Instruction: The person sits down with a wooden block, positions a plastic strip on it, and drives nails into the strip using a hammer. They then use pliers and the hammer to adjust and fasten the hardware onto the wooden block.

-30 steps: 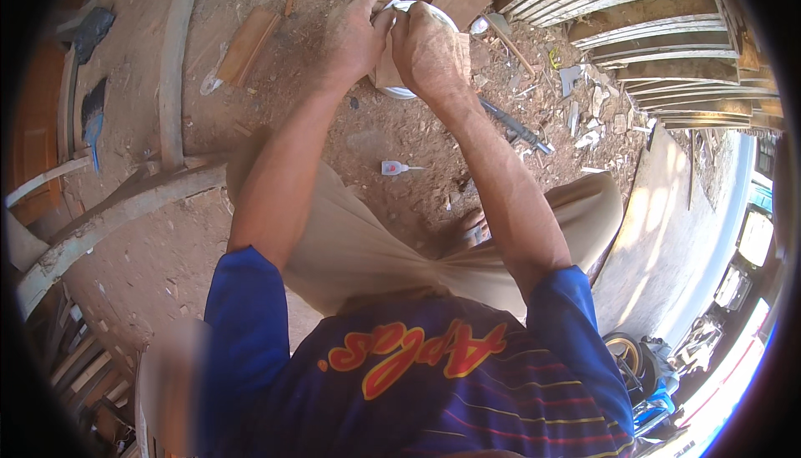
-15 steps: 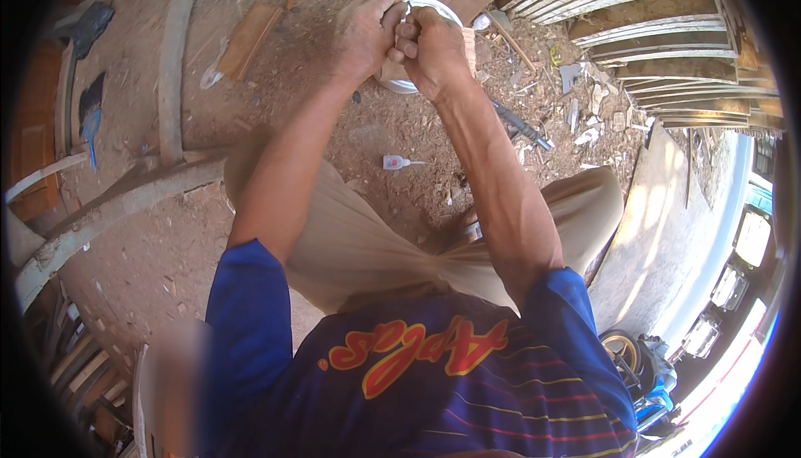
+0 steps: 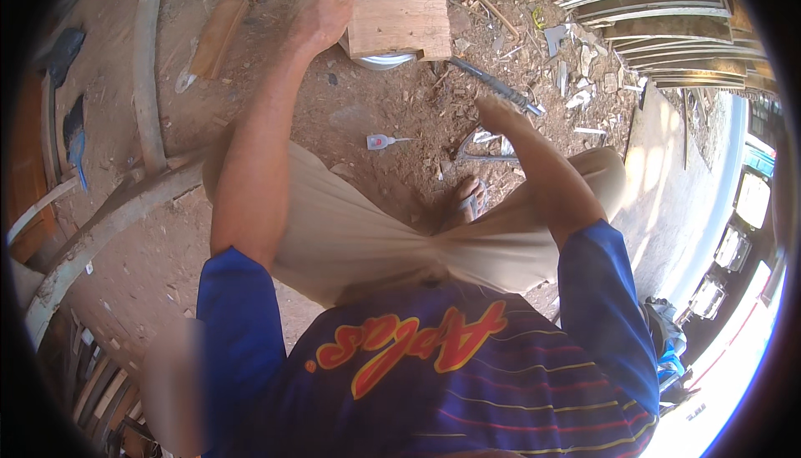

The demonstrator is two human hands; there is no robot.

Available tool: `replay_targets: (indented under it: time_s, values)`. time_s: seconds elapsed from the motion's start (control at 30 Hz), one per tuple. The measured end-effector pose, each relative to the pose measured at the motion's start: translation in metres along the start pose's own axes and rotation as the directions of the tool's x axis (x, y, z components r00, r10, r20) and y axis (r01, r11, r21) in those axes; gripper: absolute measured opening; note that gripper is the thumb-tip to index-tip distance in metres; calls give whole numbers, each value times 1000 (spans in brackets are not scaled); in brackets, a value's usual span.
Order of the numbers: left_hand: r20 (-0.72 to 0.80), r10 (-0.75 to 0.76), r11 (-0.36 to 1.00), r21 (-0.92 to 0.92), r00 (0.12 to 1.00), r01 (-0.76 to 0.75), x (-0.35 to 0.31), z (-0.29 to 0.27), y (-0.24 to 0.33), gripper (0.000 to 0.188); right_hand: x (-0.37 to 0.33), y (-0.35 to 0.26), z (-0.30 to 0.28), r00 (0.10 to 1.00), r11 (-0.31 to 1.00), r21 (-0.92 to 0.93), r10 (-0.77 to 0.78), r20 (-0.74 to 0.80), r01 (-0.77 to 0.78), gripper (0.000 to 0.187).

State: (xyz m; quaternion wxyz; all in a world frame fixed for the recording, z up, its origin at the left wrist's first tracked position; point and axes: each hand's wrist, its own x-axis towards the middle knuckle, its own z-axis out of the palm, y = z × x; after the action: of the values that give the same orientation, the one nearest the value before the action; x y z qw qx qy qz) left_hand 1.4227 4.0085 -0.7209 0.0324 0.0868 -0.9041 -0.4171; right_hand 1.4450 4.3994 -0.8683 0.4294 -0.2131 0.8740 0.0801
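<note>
A reddish wooden board (image 3: 399, 26) with a notched near edge lies across a round white bucket (image 3: 385, 62). At the bucket's far left rim is my left hand (image 3: 324, 12), its thumb and forefinger pinched around something too small to name. My right hand (image 3: 503, 114) is off the board, fingers curled, just on the near side of a dark, rod-like tool (image 3: 505, 91) on the ground. Whatever those fingers hold is hidden. Under that wrist lies a grey, looped metal thing (image 3: 484, 156). A small white squeeze bottle (image 3: 381, 142) with a thin nozzle rests on the dirt between my knees.
Wood chips and scraps litter the ground, with a loose plank (image 3: 219, 37) at the left. Curved timber pieces (image 3: 150, 66) stand further left. Stacked boards (image 3: 667, 32) fill the far right. My sandalled foot (image 3: 467, 199) is near the bottle.
My hands, together over the bucket before, are now apart. The right has come back and to the right, uncovering the board; the left has drawn away to the bucket's left rim.
</note>
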Motion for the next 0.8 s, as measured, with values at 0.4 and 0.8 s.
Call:
replay_targets:
  time_s: [0.4,0.8]
  values:
    - [124,-99,995,24,987,97,18,1,20,40,-34,-2,36,946,935,-248,-294,-137,255,23]
    - [123,-105,994,34,987,102,9,11,39,44,-38,-31,111,971,985,26,-173,167,171,37]
